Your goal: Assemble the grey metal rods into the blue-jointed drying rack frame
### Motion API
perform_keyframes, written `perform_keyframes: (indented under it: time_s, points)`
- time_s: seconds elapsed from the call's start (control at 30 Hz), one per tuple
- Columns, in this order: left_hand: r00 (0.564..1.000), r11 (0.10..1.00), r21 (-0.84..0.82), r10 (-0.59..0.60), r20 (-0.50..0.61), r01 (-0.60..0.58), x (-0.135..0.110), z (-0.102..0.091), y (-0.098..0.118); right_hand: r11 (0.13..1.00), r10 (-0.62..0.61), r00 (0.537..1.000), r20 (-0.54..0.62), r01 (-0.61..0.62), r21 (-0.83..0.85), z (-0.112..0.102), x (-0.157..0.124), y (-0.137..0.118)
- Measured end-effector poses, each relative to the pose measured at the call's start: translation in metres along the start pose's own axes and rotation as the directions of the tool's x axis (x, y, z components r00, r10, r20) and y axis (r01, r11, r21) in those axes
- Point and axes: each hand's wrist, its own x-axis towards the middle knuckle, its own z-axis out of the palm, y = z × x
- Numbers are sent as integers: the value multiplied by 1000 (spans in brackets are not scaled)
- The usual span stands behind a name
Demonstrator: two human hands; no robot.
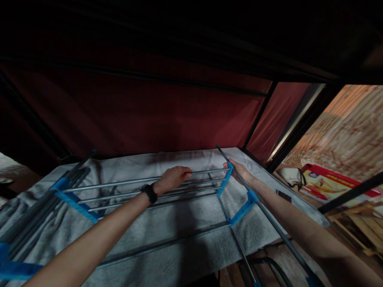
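A partly assembled rack of grey metal tubes and blue plastic brackets spans the cloth-covered surface in front of me. My left hand (175, 178), with a black watch on its wrist, is closed around the uppermost crosswise metal tube (116, 183). At that tube's far right end, my right hand (239, 172) grips the blue bracket (226, 180) where it meets an upright tube; some of its fingers are hidden behind the joint. A second blue bracket (243, 208) sits nearer me on the right. Another blue bracket (78, 203) joins the left ends of the tubes.
Loose grey tubes (32, 213) lie bundled at the left. Grey cloth (167, 251) covers the surface, and a dark phone-like object (283, 195) rests at its right edge. Dark red fabric (173, 115) hangs behind. Beyond the frame, a red and yellow box (332, 183) lies on the right.
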Motion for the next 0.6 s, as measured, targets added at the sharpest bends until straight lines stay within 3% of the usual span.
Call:
perform_keyframes:
  time_s: [0.6]
  points:
    - [1000, 998, 62, 8, 23, -10, 0, 5, -3, 998, 10, 1000, -17, -9, 56, 3, -3, -1]
